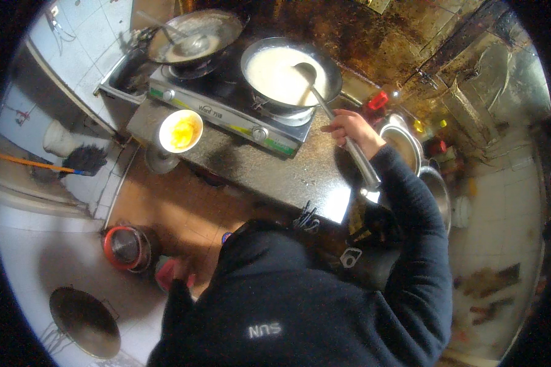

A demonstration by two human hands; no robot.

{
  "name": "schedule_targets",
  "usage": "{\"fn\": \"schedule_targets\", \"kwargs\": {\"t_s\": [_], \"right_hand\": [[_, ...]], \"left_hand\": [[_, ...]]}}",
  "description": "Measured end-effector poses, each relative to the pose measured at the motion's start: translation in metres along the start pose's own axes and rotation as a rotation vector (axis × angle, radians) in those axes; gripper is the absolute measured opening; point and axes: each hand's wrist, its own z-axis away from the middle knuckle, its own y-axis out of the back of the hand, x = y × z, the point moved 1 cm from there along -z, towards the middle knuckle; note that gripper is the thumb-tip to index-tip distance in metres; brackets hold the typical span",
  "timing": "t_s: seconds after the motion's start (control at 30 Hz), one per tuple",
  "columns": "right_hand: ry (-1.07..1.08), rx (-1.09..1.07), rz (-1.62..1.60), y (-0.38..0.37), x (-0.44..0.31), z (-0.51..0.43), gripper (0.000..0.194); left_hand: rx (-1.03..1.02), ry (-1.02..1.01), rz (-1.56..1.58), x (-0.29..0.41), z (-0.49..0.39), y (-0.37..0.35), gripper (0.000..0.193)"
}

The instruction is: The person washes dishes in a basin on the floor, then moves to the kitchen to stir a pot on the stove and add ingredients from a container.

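Observation:
My right hand (353,130) grips the metal handle of a ladle (319,98), whose round bowl dips into a pale creamy liquid (271,73). That liquid fills much of a dark wok (246,59) on the right burner of a two-burner gas stove (229,120). Low on the left, my left hand (182,269) is small and blurred beside a pinkish-red thing (165,274); whether it holds that cannot be told. A white bowl (163,142) with yellow and orange contents stands at the counter's left front.
A second wok (232,27) with another ladle (165,27) in it sits on the left burner. Metal pots (418,147) and a red-capped container (377,100) crowd the right side. A sink (119,75) lies left of the stove, a red-rimmed bucket (111,261) on the floor.

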Motion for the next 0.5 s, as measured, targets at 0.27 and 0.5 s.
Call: {"fn": "schedule_targets", "kwargs": {"t_s": [0.27, 0.5], "right_hand": [[-0.268, -0.296, -0.605, -0.01, -0.008, -0.011, 0.028], [-0.168, -0.299, -0.642, -0.025, -0.023, 0.014, 0.027]], "left_hand": [[0.02, -0.39, -0.092, 0.019, -0.04, -0.004, 0.029], [0.115, -0.478, -0.305, -0.003, -0.026, 0.009, 0.03]]}}
